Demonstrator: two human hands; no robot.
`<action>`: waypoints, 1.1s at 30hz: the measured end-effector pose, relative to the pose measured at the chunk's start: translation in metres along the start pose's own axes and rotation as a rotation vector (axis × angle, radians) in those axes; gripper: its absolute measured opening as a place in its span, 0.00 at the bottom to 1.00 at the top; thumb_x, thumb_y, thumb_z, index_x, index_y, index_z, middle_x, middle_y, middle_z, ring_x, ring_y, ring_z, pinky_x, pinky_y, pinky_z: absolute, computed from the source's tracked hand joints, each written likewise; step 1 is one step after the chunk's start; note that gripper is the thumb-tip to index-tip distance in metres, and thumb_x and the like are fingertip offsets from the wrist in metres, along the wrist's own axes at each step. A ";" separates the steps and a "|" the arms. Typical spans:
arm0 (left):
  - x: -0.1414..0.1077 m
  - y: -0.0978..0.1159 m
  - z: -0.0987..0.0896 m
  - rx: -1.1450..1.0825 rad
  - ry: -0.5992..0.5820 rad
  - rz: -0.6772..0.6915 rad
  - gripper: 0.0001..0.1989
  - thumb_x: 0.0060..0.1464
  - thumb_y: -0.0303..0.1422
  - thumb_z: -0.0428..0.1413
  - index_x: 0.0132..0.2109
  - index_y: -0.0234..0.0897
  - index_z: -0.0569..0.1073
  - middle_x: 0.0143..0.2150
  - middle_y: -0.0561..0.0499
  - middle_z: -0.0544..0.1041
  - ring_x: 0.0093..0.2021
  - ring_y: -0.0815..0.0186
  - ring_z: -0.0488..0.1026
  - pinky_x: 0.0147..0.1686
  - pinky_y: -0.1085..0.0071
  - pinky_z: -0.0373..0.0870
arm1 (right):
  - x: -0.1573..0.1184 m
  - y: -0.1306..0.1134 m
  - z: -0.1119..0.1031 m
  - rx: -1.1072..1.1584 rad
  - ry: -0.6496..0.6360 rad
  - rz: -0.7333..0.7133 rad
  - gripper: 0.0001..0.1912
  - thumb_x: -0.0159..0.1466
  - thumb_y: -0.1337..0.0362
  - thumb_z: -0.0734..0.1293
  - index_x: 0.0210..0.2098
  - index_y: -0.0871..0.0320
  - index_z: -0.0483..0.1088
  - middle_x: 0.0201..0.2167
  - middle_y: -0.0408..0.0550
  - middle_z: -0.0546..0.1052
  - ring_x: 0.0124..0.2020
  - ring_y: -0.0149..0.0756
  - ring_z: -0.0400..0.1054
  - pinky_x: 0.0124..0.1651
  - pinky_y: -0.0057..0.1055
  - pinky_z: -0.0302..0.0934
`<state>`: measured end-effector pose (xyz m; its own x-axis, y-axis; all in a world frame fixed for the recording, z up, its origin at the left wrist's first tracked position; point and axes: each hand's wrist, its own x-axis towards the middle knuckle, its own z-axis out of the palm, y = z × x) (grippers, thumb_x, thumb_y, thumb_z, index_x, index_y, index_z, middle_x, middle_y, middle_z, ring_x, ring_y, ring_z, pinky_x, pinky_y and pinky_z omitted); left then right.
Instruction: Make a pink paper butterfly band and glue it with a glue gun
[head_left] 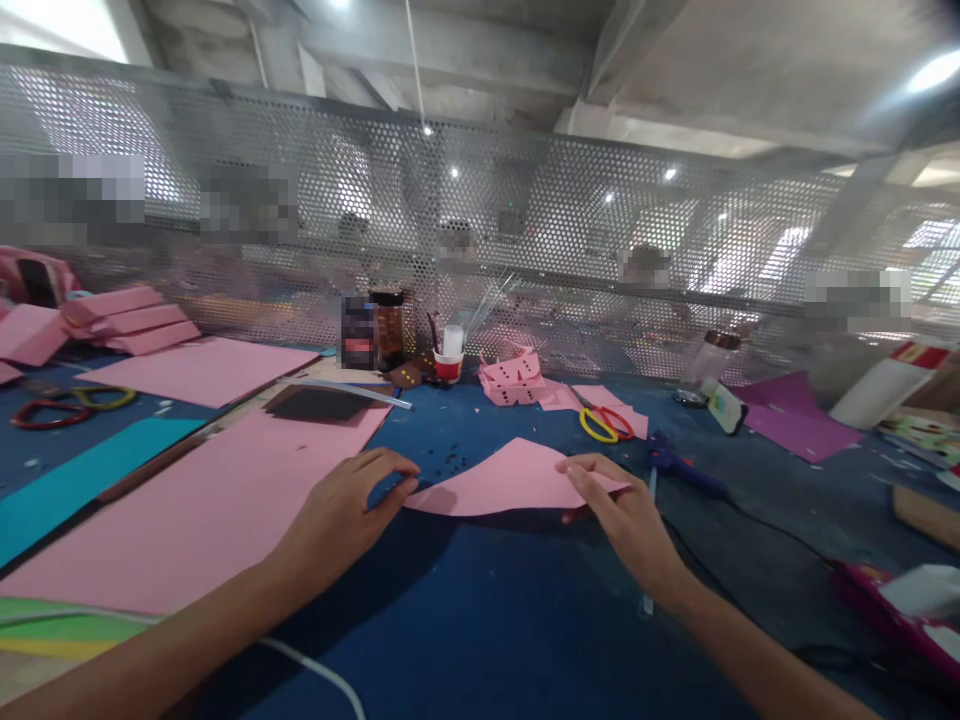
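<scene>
A curved piece of pink sheet (499,480), foam or thick paper, is stretched between my hands just above the blue table. My left hand (337,515) is closed, its thumb and finger pinched at the narrow left tip of the piece. At the right end, my right hand (619,510) grips the edge with the thumb on top and fingers partly hidden beneath. Beyond the piece lie yellow-and-red-handled scissors (606,424) on pink scraps. To the right of my right hand rests a blue glue gun (686,468), with a clear stick (651,550) near it.
Large pink sheets (202,510) and a teal sheet (97,480) cover the left side. At the back stand a dark-lidded jar (388,335), a red-and-white cup (448,365) and a dotted pink paper shape (512,378). A perforated metal screen (525,240) runs behind. A white cable (315,668) crosses the front.
</scene>
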<state>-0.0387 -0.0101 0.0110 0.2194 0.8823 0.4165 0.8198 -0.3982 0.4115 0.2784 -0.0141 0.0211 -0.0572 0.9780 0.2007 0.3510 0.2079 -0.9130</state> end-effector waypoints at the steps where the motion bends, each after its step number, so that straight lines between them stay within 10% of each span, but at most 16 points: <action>1: 0.000 0.000 0.000 0.003 -0.003 0.004 0.15 0.64 0.43 0.47 0.44 0.43 0.74 0.45 0.50 0.78 0.47 0.58 0.74 0.48 0.63 0.70 | 0.000 0.002 0.001 -0.007 -0.020 0.010 0.19 0.65 0.47 0.63 0.44 0.54 0.74 0.38 0.47 0.79 0.28 0.38 0.75 0.33 0.32 0.65; 27: 0.001 0.001 -0.003 -0.086 0.039 -0.066 0.14 0.63 0.43 0.48 0.44 0.43 0.74 0.45 0.51 0.78 0.46 0.60 0.74 0.47 0.67 0.68 | -0.006 -0.007 -0.005 0.030 0.044 -0.102 0.17 0.69 0.51 0.61 0.40 0.55 0.76 0.25 0.42 0.75 0.27 0.33 0.69 0.34 0.29 0.61; 33: 0.003 -0.001 -0.003 -0.084 0.046 -0.093 0.15 0.63 0.44 0.47 0.44 0.43 0.74 0.45 0.52 0.78 0.46 0.60 0.74 0.45 0.67 0.68 | -0.007 0.000 0.004 0.068 -0.105 -0.067 0.15 0.68 0.52 0.63 0.47 0.53 0.74 0.43 0.45 0.77 0.30 0.33 0.73 0.36 0.31 0.64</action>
<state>-0.0408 -0.0079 0.0141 0.1186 0.9046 0.4094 0.7879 -0.3367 0.5156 0.2750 -0.0211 0.0179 -0.1771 0.9576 0.2273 0.2788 0.2703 -0.9215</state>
